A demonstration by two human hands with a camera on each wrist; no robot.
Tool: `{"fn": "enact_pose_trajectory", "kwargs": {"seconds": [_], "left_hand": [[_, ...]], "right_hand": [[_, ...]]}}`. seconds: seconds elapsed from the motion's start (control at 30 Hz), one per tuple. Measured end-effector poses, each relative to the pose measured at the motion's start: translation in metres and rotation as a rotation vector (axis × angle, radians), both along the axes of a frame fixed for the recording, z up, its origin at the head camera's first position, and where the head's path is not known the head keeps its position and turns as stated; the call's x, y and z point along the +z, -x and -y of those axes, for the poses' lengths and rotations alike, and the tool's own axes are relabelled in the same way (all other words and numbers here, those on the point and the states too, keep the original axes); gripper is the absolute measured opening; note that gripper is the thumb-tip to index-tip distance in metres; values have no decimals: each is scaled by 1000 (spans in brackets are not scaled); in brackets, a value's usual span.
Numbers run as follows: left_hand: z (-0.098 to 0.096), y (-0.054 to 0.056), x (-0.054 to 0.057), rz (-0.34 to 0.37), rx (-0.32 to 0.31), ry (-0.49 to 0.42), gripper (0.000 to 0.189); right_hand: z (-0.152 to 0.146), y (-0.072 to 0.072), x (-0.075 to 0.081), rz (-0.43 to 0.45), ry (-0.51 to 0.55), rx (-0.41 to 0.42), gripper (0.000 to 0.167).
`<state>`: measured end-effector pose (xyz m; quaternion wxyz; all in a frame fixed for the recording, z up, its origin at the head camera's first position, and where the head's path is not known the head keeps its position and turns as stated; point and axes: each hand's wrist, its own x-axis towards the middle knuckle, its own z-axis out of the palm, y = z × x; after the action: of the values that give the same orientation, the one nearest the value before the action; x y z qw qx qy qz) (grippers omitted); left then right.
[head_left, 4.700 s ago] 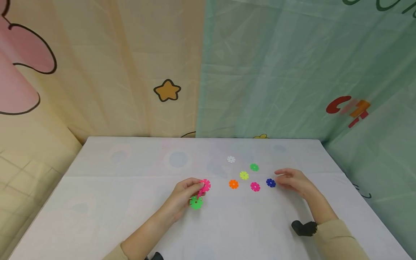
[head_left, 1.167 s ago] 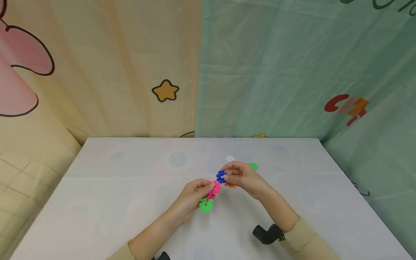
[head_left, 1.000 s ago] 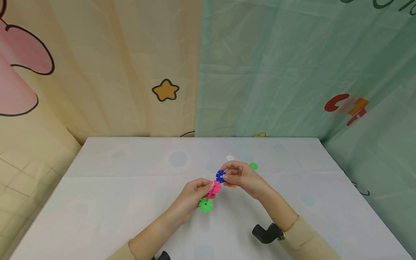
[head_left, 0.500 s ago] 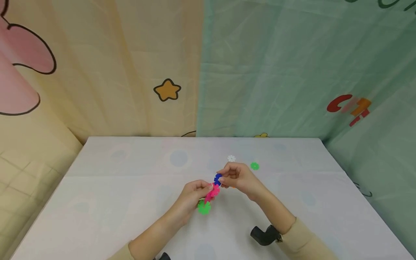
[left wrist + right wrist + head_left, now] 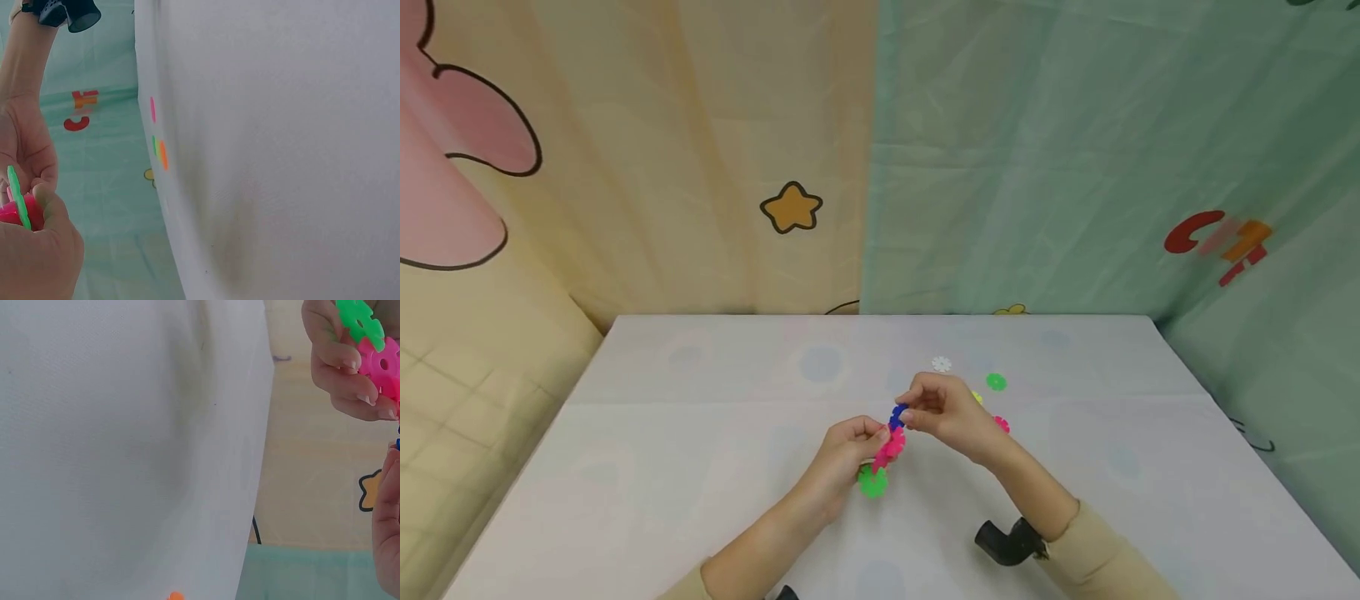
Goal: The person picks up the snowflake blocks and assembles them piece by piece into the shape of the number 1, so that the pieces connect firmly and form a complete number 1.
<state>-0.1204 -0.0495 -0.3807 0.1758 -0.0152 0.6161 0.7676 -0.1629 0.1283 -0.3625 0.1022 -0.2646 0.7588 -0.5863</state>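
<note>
My left hand (image 5: 838,462) holds a short chain of notched plastic snowflake discs. A green disc (image 5: 872,482) is at its lower end, joined to pink discs (image 5: 895,442) that the thumb and fingers pinch. With thumb and forefinger my right hand (image 5: 953,419) pinches a blue disc (image 5: 897,416), touching the upper edge of the pink. The blue disc is turned partly edge-on, and fingers cover some of it. In the right wrist view the green disc (image 5: 359,324) and pink disc (image 5: 378,362) show clearly, while only a sliver of blue is visible. Whether the notches are engaged cannot be told.
Behind the hands on the white table (image 5: 700,467) lie a white disc (image 5: 941,364), a green disc (image 5: 996,382), a yellow disc (image 5: 977,397) and a pink disc (image 5: 1002,424). An orange disc (image 5: 163,155) shows in the left wrist view. Curtains hang behind the table.
My right hand has picked the blue disc off the table and carried it left to the pink one. Lately the blue disc has shifted slightly down-left and turned more edge-on.
</note>
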Motion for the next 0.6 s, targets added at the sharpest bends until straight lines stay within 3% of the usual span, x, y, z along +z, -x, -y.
{"fn": "enact_pose_trajectory", "kwargs": {"seconds": [0.17,0.37,0.6], "left_hand": [[1,-1,1,28,34,-24,11],[4,0,4,19,31,-24,12],[4,1,3,15,64,-22,13]], "right_hand": [[4,-1,0,14,10,15,5],[5,0,-1,27,39,15,5],[8,-3,-5,-21,38,-6,6]]}}
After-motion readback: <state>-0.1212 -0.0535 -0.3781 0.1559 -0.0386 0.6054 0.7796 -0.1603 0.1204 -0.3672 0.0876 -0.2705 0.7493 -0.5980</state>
